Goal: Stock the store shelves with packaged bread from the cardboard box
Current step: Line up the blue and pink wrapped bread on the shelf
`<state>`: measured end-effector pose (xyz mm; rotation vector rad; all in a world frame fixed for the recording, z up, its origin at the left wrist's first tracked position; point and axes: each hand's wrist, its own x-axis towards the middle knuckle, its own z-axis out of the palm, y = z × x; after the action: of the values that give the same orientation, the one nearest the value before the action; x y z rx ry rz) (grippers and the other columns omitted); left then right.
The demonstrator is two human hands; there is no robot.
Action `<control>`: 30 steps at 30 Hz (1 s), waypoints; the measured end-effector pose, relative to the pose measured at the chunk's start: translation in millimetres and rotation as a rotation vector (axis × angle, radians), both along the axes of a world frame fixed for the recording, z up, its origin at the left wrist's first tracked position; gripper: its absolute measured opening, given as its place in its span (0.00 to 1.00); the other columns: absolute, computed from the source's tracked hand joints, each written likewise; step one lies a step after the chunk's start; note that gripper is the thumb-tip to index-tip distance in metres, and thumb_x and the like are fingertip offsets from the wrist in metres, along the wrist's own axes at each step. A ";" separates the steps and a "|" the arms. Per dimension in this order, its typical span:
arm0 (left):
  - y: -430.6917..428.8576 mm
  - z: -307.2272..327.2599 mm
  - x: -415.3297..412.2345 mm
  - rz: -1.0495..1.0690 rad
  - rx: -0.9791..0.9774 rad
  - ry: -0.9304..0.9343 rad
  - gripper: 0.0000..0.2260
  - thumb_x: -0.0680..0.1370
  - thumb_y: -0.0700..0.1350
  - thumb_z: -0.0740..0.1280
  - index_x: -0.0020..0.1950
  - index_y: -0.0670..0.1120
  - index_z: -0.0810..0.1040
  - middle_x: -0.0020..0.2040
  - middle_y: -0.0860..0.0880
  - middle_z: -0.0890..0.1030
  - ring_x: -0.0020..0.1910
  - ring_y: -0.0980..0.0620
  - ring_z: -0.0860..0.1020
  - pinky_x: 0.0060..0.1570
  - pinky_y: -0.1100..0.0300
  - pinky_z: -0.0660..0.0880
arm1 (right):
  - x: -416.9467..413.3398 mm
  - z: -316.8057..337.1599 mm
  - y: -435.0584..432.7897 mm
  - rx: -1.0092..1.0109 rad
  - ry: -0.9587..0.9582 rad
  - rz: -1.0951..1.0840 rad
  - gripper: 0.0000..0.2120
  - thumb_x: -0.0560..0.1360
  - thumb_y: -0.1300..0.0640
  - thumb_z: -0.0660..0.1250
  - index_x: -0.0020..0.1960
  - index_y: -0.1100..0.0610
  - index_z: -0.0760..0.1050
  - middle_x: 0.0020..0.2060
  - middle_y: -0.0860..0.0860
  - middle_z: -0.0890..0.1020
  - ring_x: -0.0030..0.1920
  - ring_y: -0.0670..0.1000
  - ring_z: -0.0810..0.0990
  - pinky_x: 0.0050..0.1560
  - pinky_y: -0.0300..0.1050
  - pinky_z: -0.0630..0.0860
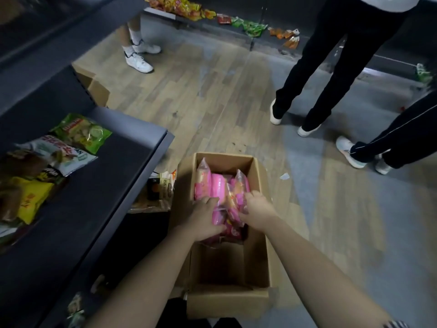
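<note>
Head view, item by item.

Fingers: both sets curl down among the pink bread packs [218, 185]. The tips are buried in the film, so the exact pinch cannot be told.

Left hand [205, 216]: grips the near-left packs from above.

Right hand [257, 205]: grips the right-side packs, just beside the left hand.

Bread packs: several, standing on edge in the far half of the cardboard box [236, 266]. The near half shows bare cardboard.

Handling, judged: light, soft, crushable loaves in slick film. Best clasped between both palms across the flat sides with a loose squeeze, or lifted by the crimped top ends.

Store shelf [113, 176]: left of the box, dark, partly filled with snack bags [81, 130].

Floor [212, 91] beyond: bystanders' legs [331, 67], 3 people.
</note>
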<state>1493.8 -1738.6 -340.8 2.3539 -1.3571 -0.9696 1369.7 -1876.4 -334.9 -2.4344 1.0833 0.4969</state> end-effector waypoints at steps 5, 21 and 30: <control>-14.0 -35.6 0.4 -0.010 -0.028 -0.031 0.38 0.73 0.58 0.71 0.78 0.49 0.59 0.75 0.49 0.62 0.74 0.48 0.61 0.72 0.52 0.61 | 15.6 -37.2 -2.6 0.015 0.006 -0.012 0.32 0.76 0.49 0.65 0.75 0.60 0.60 0.68 0.59 0.67 0.63 0.61 0.72 0.64 0.50 0.70; -47.8 -86.0 13.6 -0.074 -0.021 -0.106 0.42 0.72 0.59 0.72 0.79 0.47 0.55 0.76 0.47 0.63 0.73 0.45 0.65 0.70 0.51 0.66 | 34.0 -101.8 -25.1 -0.135 0.056 0.005 0.31 0.74 0.59 0.66 0.75 0.52 0.60 0.64 0.60 0.66 0.60 0.60 0.68 0.59 0.50 0.74; -44.6 -80.7 11.8 -0.038 -0.003 -0.091 0.42 0.72 0.58 0.72 0.79 0.48 0.54 0.78 0.48 0.60 0.75 0.47 0.63 0.71 0.51 0.65 | 32.7 -101.5 -19.9 -0.110 -0.021 -0.032 0.28 0.75 0.65 0.65 0.73 0.55 0.64 0.63 0.58 0.61 0.54 0.60 0.75 0.57 0.50 0.75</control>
<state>1505.6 -1783.1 -421.5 2.4052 -1.4404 -0.8795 1402.4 -1896.2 -436.4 -2.5064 1.1679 0.4110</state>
